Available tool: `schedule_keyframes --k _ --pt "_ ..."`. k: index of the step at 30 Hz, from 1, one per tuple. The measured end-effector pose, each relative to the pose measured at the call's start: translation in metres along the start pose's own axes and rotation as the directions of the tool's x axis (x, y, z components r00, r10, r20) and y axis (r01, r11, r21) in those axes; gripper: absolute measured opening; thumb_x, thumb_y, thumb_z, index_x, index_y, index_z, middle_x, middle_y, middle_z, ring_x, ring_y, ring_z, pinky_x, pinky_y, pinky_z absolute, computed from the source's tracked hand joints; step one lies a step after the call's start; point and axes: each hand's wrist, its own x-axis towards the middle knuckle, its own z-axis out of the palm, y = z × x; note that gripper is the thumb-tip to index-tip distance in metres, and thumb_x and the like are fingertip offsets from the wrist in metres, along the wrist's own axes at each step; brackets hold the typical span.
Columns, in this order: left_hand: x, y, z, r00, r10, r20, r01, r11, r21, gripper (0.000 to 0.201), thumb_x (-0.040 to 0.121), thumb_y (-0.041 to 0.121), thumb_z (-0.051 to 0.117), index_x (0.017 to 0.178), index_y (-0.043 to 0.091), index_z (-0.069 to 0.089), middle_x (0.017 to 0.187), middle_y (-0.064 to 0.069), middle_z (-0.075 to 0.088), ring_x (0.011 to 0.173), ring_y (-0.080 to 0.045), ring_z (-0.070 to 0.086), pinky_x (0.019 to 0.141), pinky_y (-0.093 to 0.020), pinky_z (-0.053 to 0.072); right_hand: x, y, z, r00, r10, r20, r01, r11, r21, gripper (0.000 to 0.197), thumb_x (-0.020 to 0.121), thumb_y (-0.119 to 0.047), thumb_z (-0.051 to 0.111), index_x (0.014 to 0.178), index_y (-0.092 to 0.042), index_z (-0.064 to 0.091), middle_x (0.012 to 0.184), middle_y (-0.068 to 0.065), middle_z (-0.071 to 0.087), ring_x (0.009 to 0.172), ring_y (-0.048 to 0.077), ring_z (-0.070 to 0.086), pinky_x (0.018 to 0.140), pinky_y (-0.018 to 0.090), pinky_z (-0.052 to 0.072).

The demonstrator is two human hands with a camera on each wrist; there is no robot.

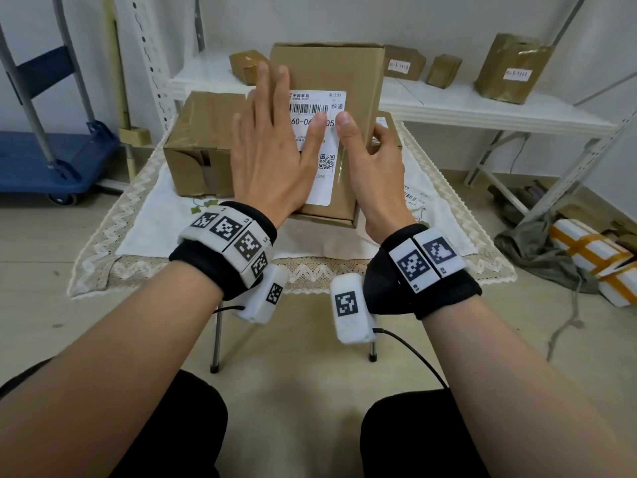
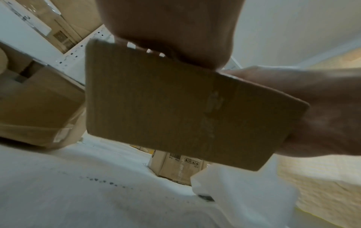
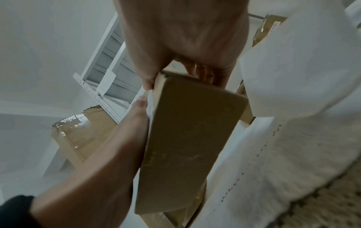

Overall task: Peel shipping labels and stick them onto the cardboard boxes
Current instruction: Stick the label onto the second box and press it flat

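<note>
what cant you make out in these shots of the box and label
- Head view: the left hand covers the shipping label's left side and middle digits.
- Head view: handwriting on the shelf boxes' tags is too small.
- Both wrist views: the box is blurred, its label face turned away.

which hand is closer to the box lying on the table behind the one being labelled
Left. The left hand lies flat on the label right beside that box; the right hand grips the held box's far side.

Brown cardboard box (image 1: 358, 81) — white label (image 1: 322, 146) with black barcode — on white cloth (image 1: 165, 219) with zigzag trim.
</note>
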Motion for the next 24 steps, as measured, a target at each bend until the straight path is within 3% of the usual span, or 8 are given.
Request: schedule_keyframes --k 3,7,12,17,24 --pt "0.003 -0.003 -0.001 0.999 -0.024 -0.031 0.023 0.999 -0.025 0.079 0.102 0.063 0.022 0.163 0.017 0.005 0.171 -0.006 0.0 0.156 -0.022 0.015 0.125 -0.051 0.017 0.001 -0.002 -0.001 1.0 -0.017 0.01 0.017 1.0 -0.002 0.067 0.074 -0.072 0.065 0.12 -0.024 0.066 0.112 -0.008 0.075 0.109 0.012 0.069 0.101 0.042 0.054" --pt "0.006 -0.008 -0.003 0.997 -0.054 -0.053 0.053 0.998 -0.029 0.079 0.102 0.063 0.022 0.163 0.016 0.005 0.171 -0.006 0.0 0.157 -0.021 0.013 0.125 -0.052 0.016 0.003 -0.004 -0.004 0.999 -0.032 0.029 0.032 0.999 -0.003 0.06 0.082 -0.063 0.066 0.122 -0.019 0.065 0.11 -0.007 0.076 0.105 0.011 0.071 0.098 0.042 0.056" --pt "0.008 -0.014 -0.006 0.994 -0.097 -0.057 0.095 0.995 -0.041 0.077 0.103 0.062 0.022 0.163 0.017 0.005 0.171 -0.005 0.001 0.157 -0.02 0.01 0.126 -0.046 0.009 0.003 -0.005 -0.007 0.999 -0.034 0.037 0.035 0.999 -0.003 0.064 0.08 -0.065 0.066 0.125 -0.019 0.064 0.111 -0.006 0.076 0.104 0.012 0.072 0.097 0.043 0.057" --pt "0.011 -0.021 -0.007 0.989 -0.133 -0.062 0.131 0.991 -0.035 0.075 0.104 0.061 0.02 0.163 0.017 0.006 0.171 -0.004 0.004 0.156 -0.02 0.014 0.127 -0.047 0.011 0.004 -0.003 -0.009 0.999 -0.011 0.045 0.01 1.0 0.013 0.082 0.069 -0.076 0.064 0.128 -0.02 0.062 0.114 -0.004 0.076 0.108 0.016 0.071 0.099 0.044 0.056" --pt "0.012 -0.019 -0.009 0.99 -0.115 -0.079 0.112 0.993 -0.041 0.074 0.105 0.059 0.018 0.163 0.015 0.005 0.171 -0.007 0.003 0.156 -0.022 0.013 0.126 -0.05 0.011 0.005 0.0 -0.006 0.999 -0.03 -0.018 0.029 0.998 -0.06 0.094 0.068 -0.083 0.06 0.137 -0.019 0.058 0.122 -0.005 0.072 0.116 0.017 0.067 0.103 0.045 0.053"
